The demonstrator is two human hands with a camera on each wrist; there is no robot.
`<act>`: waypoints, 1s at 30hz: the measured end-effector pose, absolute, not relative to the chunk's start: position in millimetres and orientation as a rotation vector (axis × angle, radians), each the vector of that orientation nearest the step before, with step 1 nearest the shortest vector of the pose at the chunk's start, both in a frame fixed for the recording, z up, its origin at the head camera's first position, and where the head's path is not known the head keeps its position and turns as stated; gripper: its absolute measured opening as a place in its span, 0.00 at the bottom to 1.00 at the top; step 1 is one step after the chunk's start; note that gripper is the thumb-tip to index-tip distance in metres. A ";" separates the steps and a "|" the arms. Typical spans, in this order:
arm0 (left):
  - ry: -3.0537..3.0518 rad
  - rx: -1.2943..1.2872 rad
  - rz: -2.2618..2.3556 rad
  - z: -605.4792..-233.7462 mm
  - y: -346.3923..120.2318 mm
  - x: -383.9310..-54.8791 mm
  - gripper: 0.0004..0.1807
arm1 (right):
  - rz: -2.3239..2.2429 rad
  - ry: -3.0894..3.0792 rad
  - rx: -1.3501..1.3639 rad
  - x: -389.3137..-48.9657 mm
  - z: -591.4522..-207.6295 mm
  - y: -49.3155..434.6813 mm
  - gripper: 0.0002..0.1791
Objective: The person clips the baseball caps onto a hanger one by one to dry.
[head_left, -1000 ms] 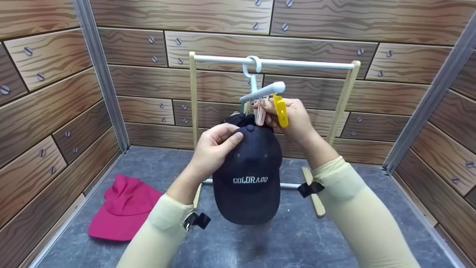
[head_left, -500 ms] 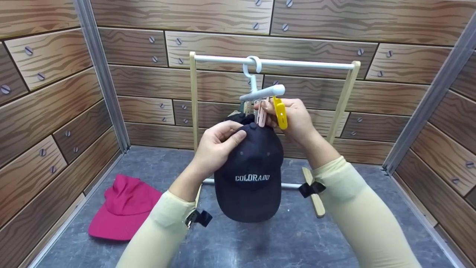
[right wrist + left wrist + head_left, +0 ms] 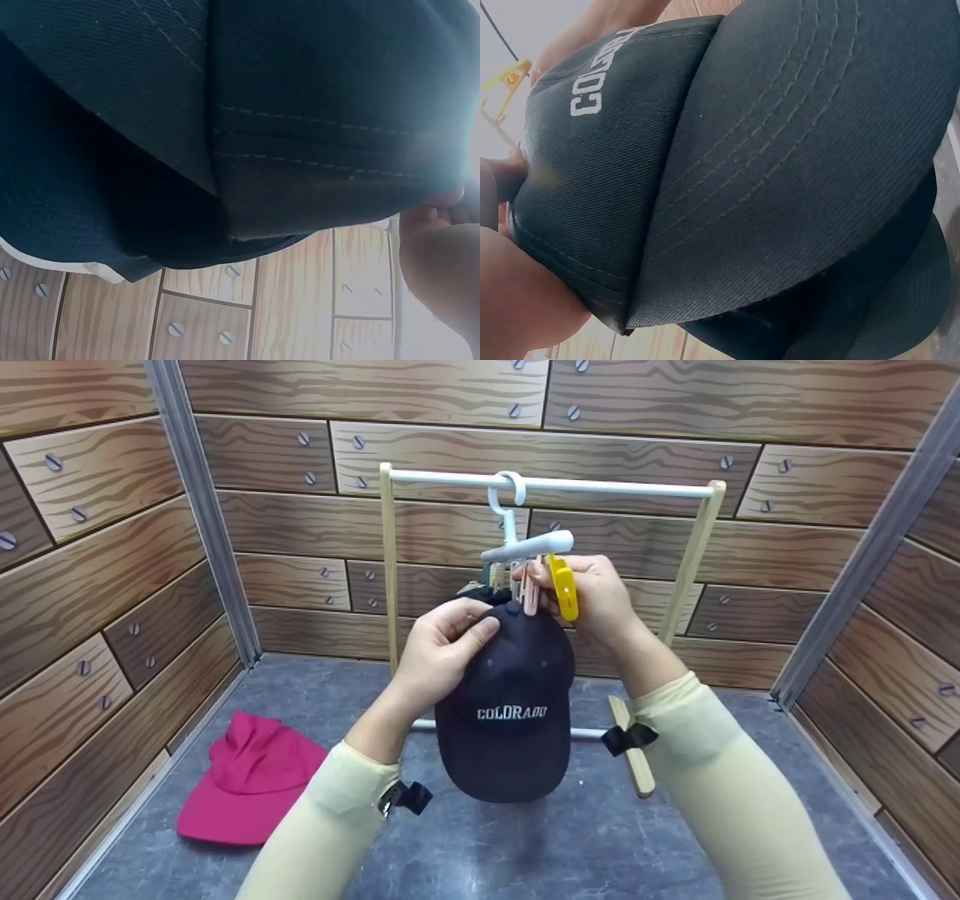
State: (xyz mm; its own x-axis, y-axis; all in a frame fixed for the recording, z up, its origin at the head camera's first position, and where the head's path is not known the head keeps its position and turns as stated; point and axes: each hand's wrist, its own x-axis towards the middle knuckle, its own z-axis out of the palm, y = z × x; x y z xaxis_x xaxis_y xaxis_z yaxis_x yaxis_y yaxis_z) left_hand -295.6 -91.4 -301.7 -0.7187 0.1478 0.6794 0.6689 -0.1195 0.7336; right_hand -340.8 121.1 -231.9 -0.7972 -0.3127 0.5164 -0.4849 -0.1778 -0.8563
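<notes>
A dark navy cap (image 3: 517,679) with white COLORADO lettering hangs brim down in the head view. My left hand (image 3: 439,652) pinches its crown between thumb and fingers. At the top of the cap, my right hand (image 3: 596,596) pinches a pink clip (image 3: 531,594) on the white hanger (image 3: 529,546). Whether that clip bites the fabric I cannot tell. In front of the right fingers dangles a yellow clip (image 3: 564,589). The navy cap's brim (image 3: 802,150) fills much of the left wrist view, and another dark cap (image 3: 907,292) shows behind it.
The hanger hooks over the white rail (image 3: 615,487) of a wooden-post rack (image 3: 697,562). A magenta cap (image 3: 244,780) lies on the grey tabletop (image 3: 330,862) at left. Wood-patterned walls (image 3: 285,525) enclose the table. Further caps and clips are mostly hidden behind the navy cap.
My left hand has moved the navy cap slightly up and to the right, closer to the pink clip. The hanger's near end has dipped a little. The right hand keeps its place.
</notes>
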 end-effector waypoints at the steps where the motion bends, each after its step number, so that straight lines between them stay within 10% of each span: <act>1: -1.781 -0.898 -1.887 -301.2 -90.9 -295.6 0.07 | 2.125 -1.926 0.947 -340.6 -231.6 120.8 0.13; 30: -1.730 -0.841 -1.870 -299.6 -79.7 -297.6 0.06 | 2.114 -1.913 0.928 -342.7 -237.1 123.9 0.13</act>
State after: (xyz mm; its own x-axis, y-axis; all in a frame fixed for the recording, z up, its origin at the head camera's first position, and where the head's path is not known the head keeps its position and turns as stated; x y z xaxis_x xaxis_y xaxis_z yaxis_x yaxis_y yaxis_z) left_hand -297.6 -79.7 -299.6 -0.7099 0.0746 0.7003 0.6924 -0.1078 0.7134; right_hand -342.7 123.9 -237.1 -0.7991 -0.2928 0.5251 -0.4933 -0.1798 -0.8511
